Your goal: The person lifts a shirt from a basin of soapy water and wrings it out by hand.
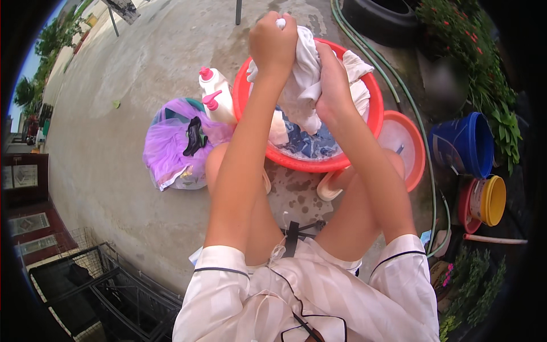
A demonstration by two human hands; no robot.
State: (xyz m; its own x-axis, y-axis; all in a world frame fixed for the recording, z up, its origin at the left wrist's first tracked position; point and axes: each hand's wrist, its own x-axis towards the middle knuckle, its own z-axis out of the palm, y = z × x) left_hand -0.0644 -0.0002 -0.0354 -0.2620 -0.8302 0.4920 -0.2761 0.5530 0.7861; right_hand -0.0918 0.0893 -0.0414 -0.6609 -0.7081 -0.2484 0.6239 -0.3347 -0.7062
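A wet white cloth garment (305,74) hangs bunched between my two hands above a large red basin (373,105). My left hand (273,45) is closed in a fist around its upper end, with a bit of white poking out at the top. My right hand (335,80) grips the side of the cloth lower down; its fingers are partly hidden behind the fabric. In the basin, soapy water surrounds blue patterned cloth (310,141). More white cloth (359,94) lies in it and drapes over its right rim.
White bottles with pink pumps (219,102) stand left of the basin, beside a bin lined with purple plastic (171,148). A smaller orange-red basin (419,148) sits at the right. Beyond it are a green hose (424,134), blue bucket (462,145), yellow bucket (493,200) and tire (382,23).
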